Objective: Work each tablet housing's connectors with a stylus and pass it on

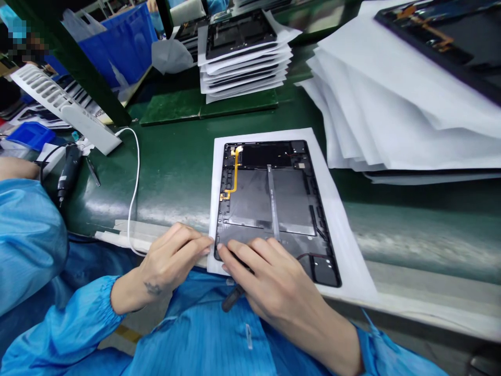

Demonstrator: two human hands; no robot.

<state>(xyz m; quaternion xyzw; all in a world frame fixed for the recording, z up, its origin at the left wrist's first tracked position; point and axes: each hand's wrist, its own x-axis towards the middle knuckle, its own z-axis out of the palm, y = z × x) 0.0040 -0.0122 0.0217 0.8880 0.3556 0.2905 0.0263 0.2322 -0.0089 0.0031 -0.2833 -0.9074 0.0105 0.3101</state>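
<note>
The left hand point(172, 258) and the right hand point(270, 277) are half closed, their fingers touching the lower edge of a black tablet housing point(250, 198) on white paper point(332, 224)

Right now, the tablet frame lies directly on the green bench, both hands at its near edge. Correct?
No: the head view shows the tablet frame on a white paper sheet on the bench. Left hand and right hand are correct.

Black tablet housing point(250, 198) lies flat on white paper point(332, 209).
</note>
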